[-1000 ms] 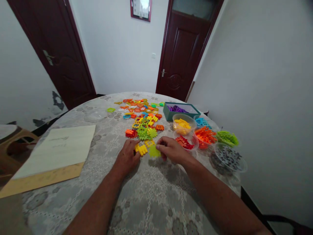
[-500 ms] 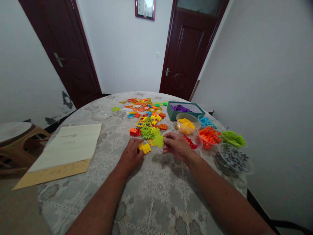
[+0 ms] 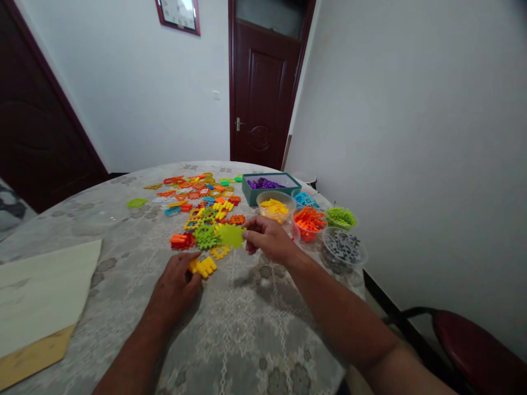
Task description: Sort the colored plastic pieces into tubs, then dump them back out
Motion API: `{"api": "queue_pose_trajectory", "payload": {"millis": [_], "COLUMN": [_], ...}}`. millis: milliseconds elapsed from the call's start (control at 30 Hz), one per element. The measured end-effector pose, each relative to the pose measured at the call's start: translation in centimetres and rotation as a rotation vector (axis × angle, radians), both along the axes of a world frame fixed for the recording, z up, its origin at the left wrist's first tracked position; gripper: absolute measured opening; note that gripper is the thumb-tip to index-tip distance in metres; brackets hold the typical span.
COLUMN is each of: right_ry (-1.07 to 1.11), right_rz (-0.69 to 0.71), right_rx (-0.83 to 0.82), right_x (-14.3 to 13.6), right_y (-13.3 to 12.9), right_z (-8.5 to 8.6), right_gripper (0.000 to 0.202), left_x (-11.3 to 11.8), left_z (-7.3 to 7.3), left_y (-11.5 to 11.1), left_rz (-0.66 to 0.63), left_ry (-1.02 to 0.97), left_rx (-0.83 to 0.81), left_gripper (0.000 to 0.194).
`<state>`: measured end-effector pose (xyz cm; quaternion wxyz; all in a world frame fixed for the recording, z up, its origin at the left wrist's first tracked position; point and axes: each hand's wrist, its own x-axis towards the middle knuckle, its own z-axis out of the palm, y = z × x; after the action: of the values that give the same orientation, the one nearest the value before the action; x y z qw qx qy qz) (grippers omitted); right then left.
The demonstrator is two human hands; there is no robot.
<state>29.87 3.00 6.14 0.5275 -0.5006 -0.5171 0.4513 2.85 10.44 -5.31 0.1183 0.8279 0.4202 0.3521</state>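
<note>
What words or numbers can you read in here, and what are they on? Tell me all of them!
None can be read.
Framed picture on the wall: marks too small and blurred.
Pale sheet on the table: faint marks, too blurred.
Tan strip at its near edge: faint marks, can't tell if they're writing.
Lime-green piece in the right hand: no lettering shows.

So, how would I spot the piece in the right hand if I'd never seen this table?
Find the cloth-covered table, then the right hand over it. The hand pinches a flat lime-yellow piece with a toothed edge, paler and yellower than the green pieces beside it.
</note>
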Motion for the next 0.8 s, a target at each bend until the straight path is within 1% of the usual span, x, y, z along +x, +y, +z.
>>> {"api": "queue_pose_trajectory", "payload": {"millis": [33,100,200,267,333,367,433,500,567,700,800], "right_ry": [-0.083,-0.246,-0.498,-0.678,-0.854,-0.940,-1.082,-1.152,-1.177,-1.224,-1.243], "right_rz": [-0.057,-0.221,-0.500,-0.708,-0.867,-0.929,-0.992,-1.000,-0.983,-0.947,-0.930], "right_rx": [0.068,0.191,0.275,0.245,0.138,0.060,-0.090,-0.173,-0.195,-0.240,-0.283], "right_x": [1.2,4.4,11.1,16.3,21.2,23.3,26.6,28.5,29.4,30.0,30.2], "right_y": [-0.5,-1.7,-3.3,-4.1,-4.5,-4.7,-4.9,-5.0,-5.1,-4.7,-4.1], "right_z": [0.8,2.4,4.3,5.0,5.4,5.4,5.1,4.6,3.8,2.5,2.0], "right_gripper": [0.027,0.026,0.033,0.037,0.034,0.032,0.029,0.028,0.027,0.027,0.028], "left_x": [-0.1,-0.1,-0.1,-0.1,-0.1,-0.1,-0.2,-0.3,-0.4,-0.5,-0.6], "left_z": [-0.1,-0.3,-0.5,-0.6,-0.7,-0.7,-0.7,-0.8,-0.8,-1.0,-1.2], "left_y": [0.1,0.4,0.7,0.8,0.9,0.9,1.0,1.0,1.1,1.2,1.2], "left_rz": [0.002,0.003,0.000,0.001,0.001,0.002,-0.006,-0.012,-0.011,-0.014,-0.018], "left_ry": [0.007,0.013,0.006,0.000,0.002,0.003,0.001,-0.004,-0.004,0.020,0.029], "left_rx": [-0.002,-0.004,0.000,0.007,0.011,0.013,0.016,0.018,0.020,0.030,0.041], "left_gripper": [0.045,0.046,0.046,0.047,0.047,0.047,0.047,0.045,0.045,0.044,0.044]}}
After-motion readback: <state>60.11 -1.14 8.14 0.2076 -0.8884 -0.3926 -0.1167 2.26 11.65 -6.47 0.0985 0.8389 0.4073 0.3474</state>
